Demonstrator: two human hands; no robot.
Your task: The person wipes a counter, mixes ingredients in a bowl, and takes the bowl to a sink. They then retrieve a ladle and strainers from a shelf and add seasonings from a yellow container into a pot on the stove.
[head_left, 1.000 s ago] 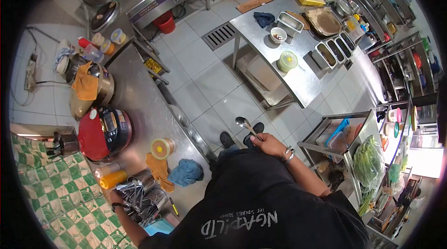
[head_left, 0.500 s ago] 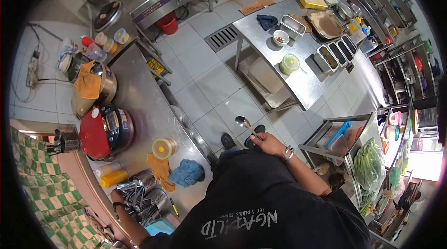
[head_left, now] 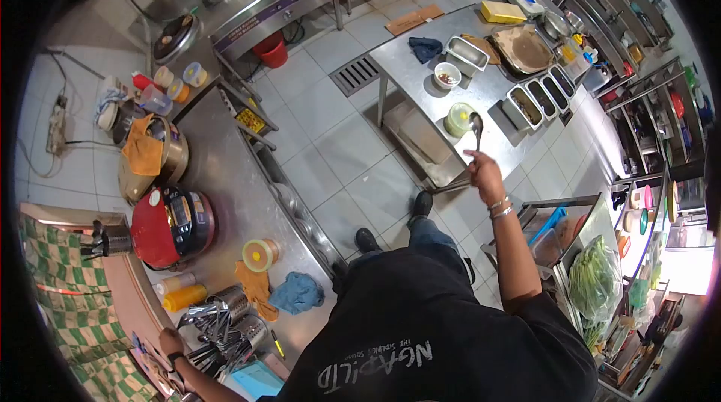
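Note:
My right hand, with bangles at the wrist, is closed around the handle of a metal spoon. The spoon's bowl points away from me and overlaps the edge of a lidded round tub on the steel table. Far to the left, my left hand is low beside the metal cutlery holders and the pile of loose cutlery. Its fingers are small and partly hidden here. Close by lie a yellow squeeze bottle, a blue cloth and an orange cloth.
A red rice cooker and another lidded tub stand on the left steel counter. The far table holds a white bowl and metal pans. A shelf with bagged greens stands at right.
My right hand has swung forward and right with the spoon, from over the floor to the far table's edge. My left hand has drawn back slightly from the cutlery. One foot has stepped forward.

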